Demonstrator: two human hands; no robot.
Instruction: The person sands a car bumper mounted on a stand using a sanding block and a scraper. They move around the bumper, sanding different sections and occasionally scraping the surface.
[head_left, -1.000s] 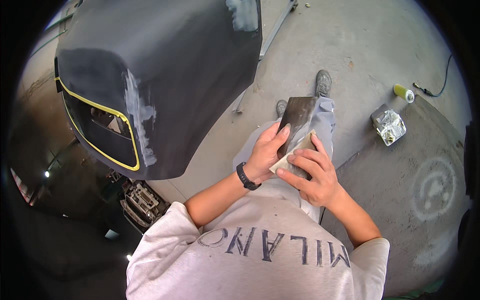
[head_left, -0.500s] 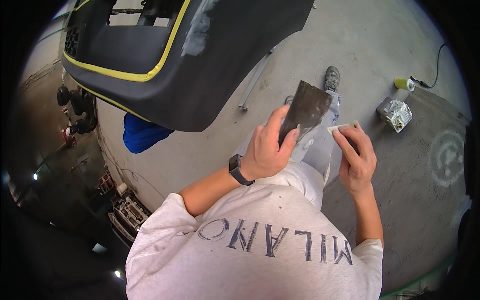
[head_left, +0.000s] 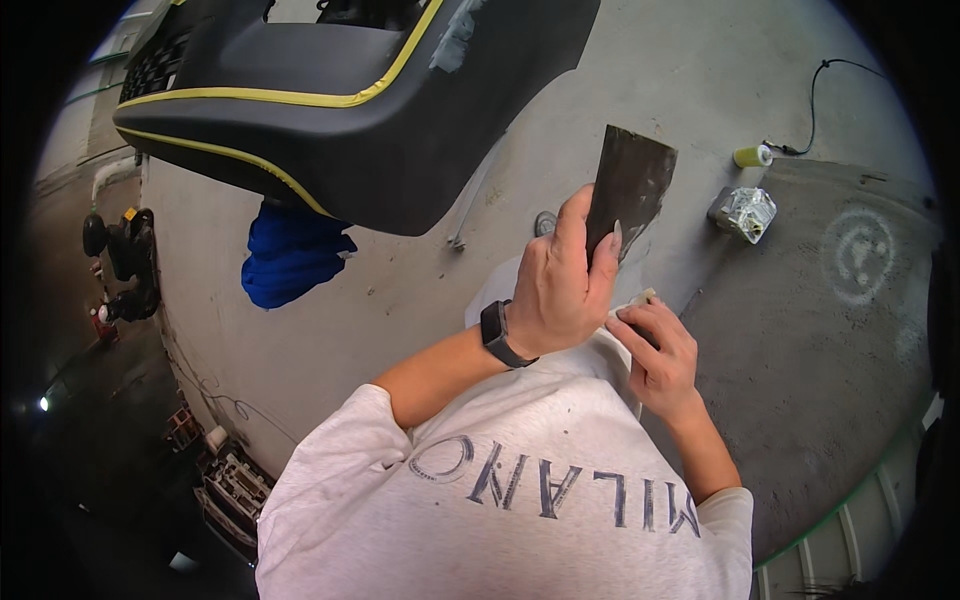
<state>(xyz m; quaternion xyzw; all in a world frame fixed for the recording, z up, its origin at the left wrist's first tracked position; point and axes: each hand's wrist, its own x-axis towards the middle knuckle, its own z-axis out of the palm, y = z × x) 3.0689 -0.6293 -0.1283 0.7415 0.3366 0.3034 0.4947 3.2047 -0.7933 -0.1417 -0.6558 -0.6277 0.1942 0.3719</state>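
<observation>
My left hand (head_left: 560, 280) is closed round the lower end of a dark, flat putty board (head_left: 632, 190), its thumb lying on the face. Pale smears show along the board's right side. Close below it, my right hand (head_left: 665, 362) pinches a thin cream-coloured putty spreader (head_left: 640, 298), mostly covered by the fingers. Ahead on the left is a black car bumper (head_left: 400, 165), apart from both hands. Yellow masking tape (head_left: 260, 97) lines its edges, and a light grey patch (head_left: 457, 40) marks its upper right part.
Under the bumper hangs blue cloth (head_left: 292, 258), with a metal stand leg (head_left: 470, 215) beside it. At the right, a yellow-green cylinder (head_left: 752, 157) and a foil-covered container (head_left: 745, 213) stand on the floor near a dark hose (head_left: 815, 100). Dark machinery (head_left: 130, 250) lines the left.
My right hand has moved left with the spreader, nearer my left hand. The putty board is raised slightly and held more upright. The whole view has shifted.
</observation>
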